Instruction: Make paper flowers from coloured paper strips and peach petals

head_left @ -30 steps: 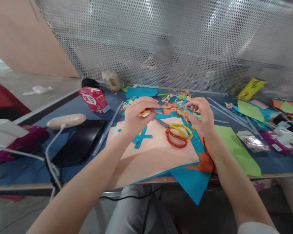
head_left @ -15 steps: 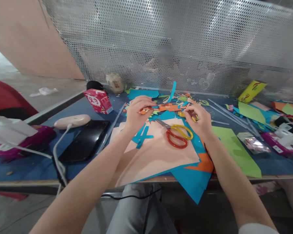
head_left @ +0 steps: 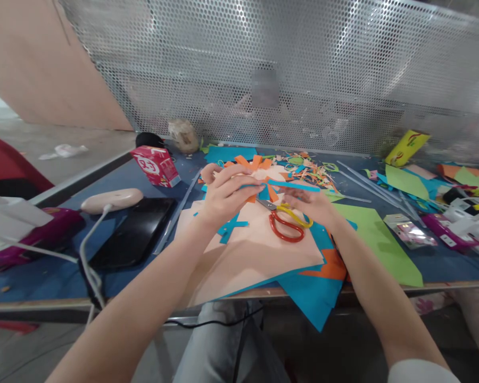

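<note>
My left hand [head_left: 225, 196] is closed, its fingertips pinching a paper piece with orange strips [head_left: 256, 164] fanning out above them. A long blue paper strip [head_left: 293, 185] reaches from that piece to the right, across my right hand [head_left: 313, 205]. My right hand's fingers are stretched out below the strip, with no firm grip visible. Beneath my hands lie scissors [head_left: 287, 226] with one red and one yellow handle, on a pale peach paper sheet [head_left: 255, 266]. Short blue strips [head_left: 232, 229] rest on this sheet, left of the scissors.
Coloured paper scraps [head_left: 305, 167] are heaped toward the perforated metal panel [head_left: 303, 69]. Blue sheets [head_left: 315, 298] overhang the front edge. At left are a black phone [head_left: 133, 231], a pink box [head_left: 156, 166] and a white cable [head_left: 88, 247]. A green sheet [head_left: 383, 242] lies right.
The orange-stripped paper piece has come up at my left fingertips. The blue strip, upright before, now lies level. My right hand has moved left, its fingers reaching under the strip.
</note>
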Demonstrator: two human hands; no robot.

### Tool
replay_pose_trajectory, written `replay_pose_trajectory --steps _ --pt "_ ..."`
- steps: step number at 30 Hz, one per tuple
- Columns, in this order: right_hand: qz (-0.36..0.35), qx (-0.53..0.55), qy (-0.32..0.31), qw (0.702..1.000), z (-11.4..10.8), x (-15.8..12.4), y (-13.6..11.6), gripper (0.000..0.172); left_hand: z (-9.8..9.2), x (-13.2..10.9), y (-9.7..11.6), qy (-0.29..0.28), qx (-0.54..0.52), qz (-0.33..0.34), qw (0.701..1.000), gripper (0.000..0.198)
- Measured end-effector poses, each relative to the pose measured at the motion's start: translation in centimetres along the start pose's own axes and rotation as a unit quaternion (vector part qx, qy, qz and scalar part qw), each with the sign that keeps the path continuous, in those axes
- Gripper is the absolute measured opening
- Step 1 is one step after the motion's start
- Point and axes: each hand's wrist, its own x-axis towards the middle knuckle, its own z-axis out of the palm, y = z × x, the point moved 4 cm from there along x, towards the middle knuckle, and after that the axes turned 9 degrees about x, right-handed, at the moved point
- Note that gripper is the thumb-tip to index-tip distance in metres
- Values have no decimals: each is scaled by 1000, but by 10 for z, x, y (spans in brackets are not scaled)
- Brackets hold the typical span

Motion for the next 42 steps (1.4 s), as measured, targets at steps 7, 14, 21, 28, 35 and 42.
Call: replay_pose_trajectory --steps 7,14,21,28,35,42 --pt "67 216 6 974 16 2 2 31 1 -4 9 -35 4 54 998 16" --pt "60 151 -23 986 12 4 1 33 -4 2 14 -1 35 96 995 13" --pt "51 -326 -68 942 0 -4 -2 23 1 -3 3 -15 88 76 993 17" --pt "124 -394 -146 899 15 -9 12 46 8 -13 -15 -20 117 28 993 17" --pt "129 -381 -140 905 18 -10 17 27 12 -22 -24 -55 90 -13 994 21" --pt "141 -347 -36 927 8 -9 8 31 7 -24 -38 -32 100 -83 991 19"
